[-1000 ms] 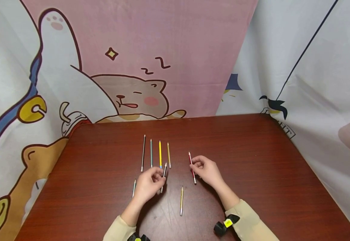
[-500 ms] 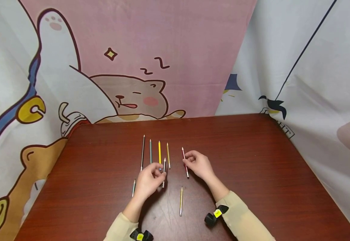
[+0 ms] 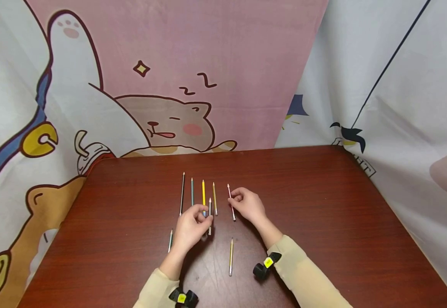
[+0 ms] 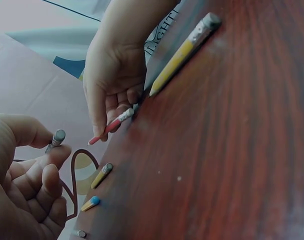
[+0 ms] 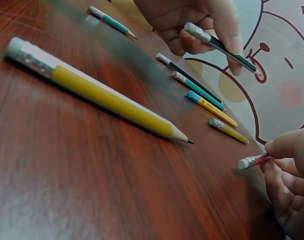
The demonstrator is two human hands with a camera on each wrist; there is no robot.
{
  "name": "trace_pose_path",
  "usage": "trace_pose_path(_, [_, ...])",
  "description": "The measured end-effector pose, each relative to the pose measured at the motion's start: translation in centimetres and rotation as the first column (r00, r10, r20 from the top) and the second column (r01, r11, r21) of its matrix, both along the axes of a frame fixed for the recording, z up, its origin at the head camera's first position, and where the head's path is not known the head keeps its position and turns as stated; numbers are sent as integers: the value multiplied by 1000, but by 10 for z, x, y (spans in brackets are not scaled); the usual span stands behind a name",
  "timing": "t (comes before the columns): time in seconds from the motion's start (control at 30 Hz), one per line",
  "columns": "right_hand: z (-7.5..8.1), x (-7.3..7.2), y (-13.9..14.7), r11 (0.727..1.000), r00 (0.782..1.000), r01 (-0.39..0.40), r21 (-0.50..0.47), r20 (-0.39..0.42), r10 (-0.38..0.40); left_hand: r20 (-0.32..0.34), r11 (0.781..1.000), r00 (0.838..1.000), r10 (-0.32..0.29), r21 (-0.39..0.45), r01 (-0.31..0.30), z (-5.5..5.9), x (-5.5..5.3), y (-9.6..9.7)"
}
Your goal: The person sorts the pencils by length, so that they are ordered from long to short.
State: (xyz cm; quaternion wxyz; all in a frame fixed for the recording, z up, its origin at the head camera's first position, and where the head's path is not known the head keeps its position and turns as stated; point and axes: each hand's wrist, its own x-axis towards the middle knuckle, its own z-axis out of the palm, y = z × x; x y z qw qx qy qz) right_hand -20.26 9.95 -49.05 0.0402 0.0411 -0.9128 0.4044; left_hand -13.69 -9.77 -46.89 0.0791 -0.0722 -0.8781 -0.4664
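Observation:
My left hand [image 3: 192,227] pinches a black pencil [image 3: 210,222] between thumb and finger, its sharpened tip pointing away; the right wrist view shows this black pencil [image 5: 222,47] raised over the table. A red pencil [image 3: 232,209] is pinched in my right hand [image 3: 248,205], eraser end toward me. Beyond the left hand lie a long black pencil [image 3: 182,192], a teal pencil [image 3: 192,192], a yellow pencil [image 3: 204,192] and a gold pencil [image 3: 215,199], side by side in a row. The left hand partly covers the near ends of some.
A yellow-and-white pencil [image 3: 231,256] lies on the table between the forearms, closer to me. Left of my left wrist is a short green pencil [image 3: 171,240]. The brown wooden table [image 3: 323,214] meets a printed curtain [image 3: 246,64] at its back edge.
The right hand has moved left and away from me with the red pencil, toward the row's right end. The left hand has shifted slightly forward with the black pencil, which now points straighter ahead.

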Motion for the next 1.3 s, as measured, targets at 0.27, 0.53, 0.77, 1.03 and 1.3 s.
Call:
trace_pose_path(0.27, [1, -6, -9, 999, 999, 34, 39, 28, -35, -21, 1000, 1000, 6, -1, -6, 0, -5, 2])
trace_pose_path(0.53, [-2, -12, -15, 993, 996, 83, 85, 35, -86, -22, 1000, 1000, 12, 11, -12, -3, -8, 3])
trace_pose_path(0.77, [-4, -14, -21, 976, 993, 110, 186, 9, -114, -21, 1000, 1000, 7, 16, -6, -2, -8, 2])
trace_pose_path(1.03, [-8, -15, -21, 974, 991, 130, 184, -4, -131, -13, 1000, 1000, 5, 16, -5, -2, -8, 3])
trace_pose_path(1.3, [-9, -16, -22, 973, 989, 143, 180, 3, -146, -4, 999, 1000, 18, 32, -18, -1, -10, 5])
